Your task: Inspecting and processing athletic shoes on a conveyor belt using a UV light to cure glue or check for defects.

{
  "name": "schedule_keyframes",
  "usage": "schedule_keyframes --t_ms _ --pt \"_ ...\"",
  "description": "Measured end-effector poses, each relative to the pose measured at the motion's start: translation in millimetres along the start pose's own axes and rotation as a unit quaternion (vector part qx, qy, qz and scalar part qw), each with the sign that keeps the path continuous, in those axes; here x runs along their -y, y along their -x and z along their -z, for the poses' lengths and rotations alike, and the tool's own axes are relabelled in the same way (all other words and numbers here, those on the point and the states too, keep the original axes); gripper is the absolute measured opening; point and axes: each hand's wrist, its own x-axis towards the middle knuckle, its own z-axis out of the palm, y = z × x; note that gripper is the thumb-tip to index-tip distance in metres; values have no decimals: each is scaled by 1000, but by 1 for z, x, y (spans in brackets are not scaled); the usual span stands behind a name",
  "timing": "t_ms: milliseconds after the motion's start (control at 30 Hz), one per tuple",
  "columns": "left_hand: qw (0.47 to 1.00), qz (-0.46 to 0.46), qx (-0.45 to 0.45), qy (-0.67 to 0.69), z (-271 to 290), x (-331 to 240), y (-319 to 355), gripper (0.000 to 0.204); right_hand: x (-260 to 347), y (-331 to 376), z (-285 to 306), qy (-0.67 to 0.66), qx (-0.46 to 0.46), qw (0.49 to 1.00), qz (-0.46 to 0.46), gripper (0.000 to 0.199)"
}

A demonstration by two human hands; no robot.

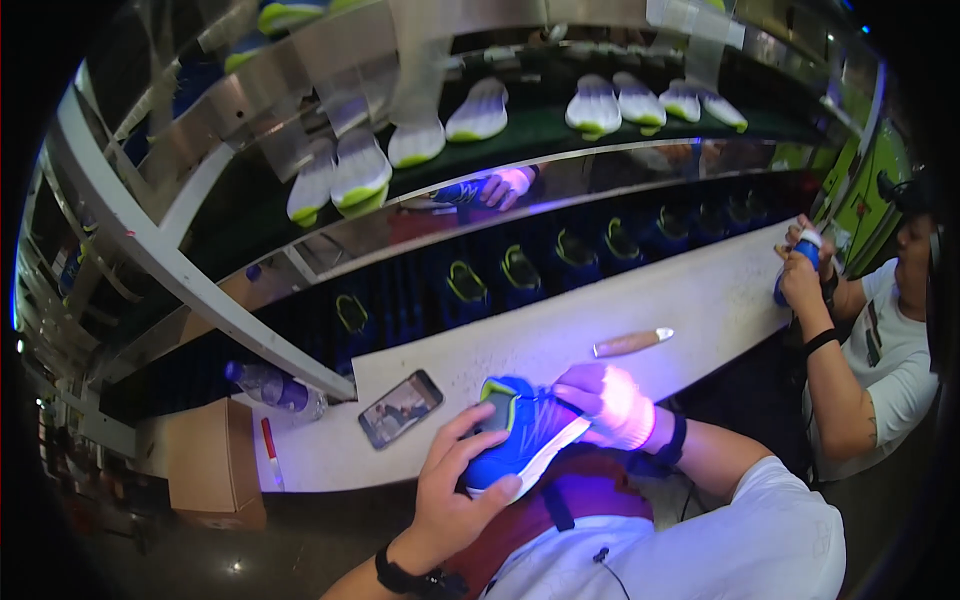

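A blue sneaker [528, 445] with a lime-green collar lining and a white sole is held above the near edge of the bench. My bare left hand [455, 490] grips it around the heel, fingers over the collar and thumb along the sole. On my right hand [612, 408] is a white glove, brightly lit by violet light. Its fingers are closed against the front upper beside the laces, and the palm covers the toe. Whether a lace or something small sits between those fingertips is hidden.
On the white bench [480, 345] lie a wooden-handled knife [632, 343], a phone [400, 409] and a red-handled knife [271, 452]. A bottle [275, 390] and cardboard box [212, 460] stand left. Beyond, blue shoes [520, 268] line a conveyor below shelved soles [478, 112]. A co-worker [865, 340] sits right.
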Motion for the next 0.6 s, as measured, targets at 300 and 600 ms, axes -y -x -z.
schedule_keyframes --t_ms 300,600 --pt "915 -316 170 183 37 -142 -96 23 -103 -287 301 538 -290 776 -152 40" --pt "892 -401 54 204 20 -121 -72 24 -162 -397 270 489 -227 842 16 33"
